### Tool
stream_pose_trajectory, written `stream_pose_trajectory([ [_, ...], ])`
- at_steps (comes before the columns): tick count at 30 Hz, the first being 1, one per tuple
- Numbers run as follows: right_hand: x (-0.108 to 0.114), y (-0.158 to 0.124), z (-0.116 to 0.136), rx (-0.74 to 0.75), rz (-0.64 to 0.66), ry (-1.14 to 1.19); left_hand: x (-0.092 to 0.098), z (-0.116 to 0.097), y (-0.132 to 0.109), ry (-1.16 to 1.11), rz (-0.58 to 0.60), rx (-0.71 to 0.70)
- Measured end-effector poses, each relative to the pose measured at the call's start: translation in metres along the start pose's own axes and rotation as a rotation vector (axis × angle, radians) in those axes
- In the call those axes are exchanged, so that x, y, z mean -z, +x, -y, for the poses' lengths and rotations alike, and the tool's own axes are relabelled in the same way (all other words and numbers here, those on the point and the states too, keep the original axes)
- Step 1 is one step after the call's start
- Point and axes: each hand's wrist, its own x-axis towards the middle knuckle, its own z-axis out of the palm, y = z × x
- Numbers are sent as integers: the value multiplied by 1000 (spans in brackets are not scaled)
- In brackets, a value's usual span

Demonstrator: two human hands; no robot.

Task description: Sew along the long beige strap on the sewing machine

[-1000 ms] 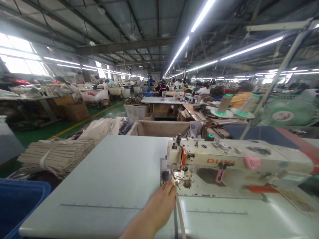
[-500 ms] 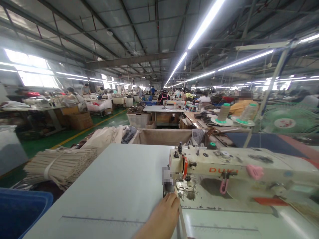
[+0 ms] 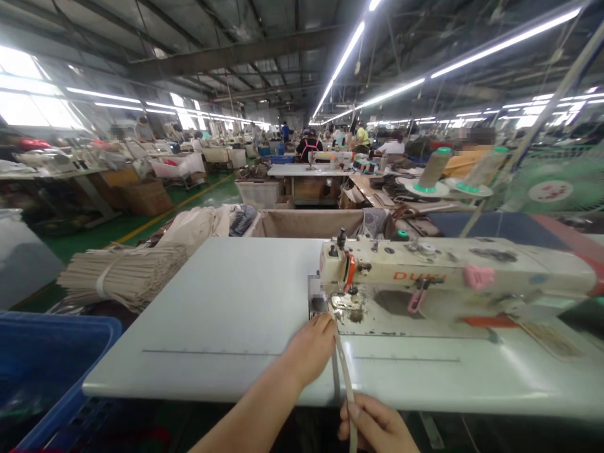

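A long, narrow beige strip runs from the needle area of a white sewing machine toward the table's front edge. My left hand is closed over the strip just in front of the presser foot, its fingertips pressed down together. At the front edge, my right hand pinches the strip between thumb and fingers, its tail hanging below. Beside it, a darker grey strip also lies toward the front edge. Part of both strips is hidden under my left hand.
The pale sewing table carries a printed ruler line. At left are a blue crate and a tied bundle of beige strips. Thread cones and a green fan stand at right. A fabric-lined bin sits behind the table.
The view has tilted down, showing more of the table's front. My right hand has come into view holding the strip. My left hand stays by the presser foot.
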Motion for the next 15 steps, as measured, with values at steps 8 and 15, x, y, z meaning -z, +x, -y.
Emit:
stream_pose_trajectory([
  [8,-8,-16,4,22,-54,2,4,1,0,-53,-35,33],
  [15,-7,-13,2,14,-19,-8,10,-1,1,-75,-35,58],
])
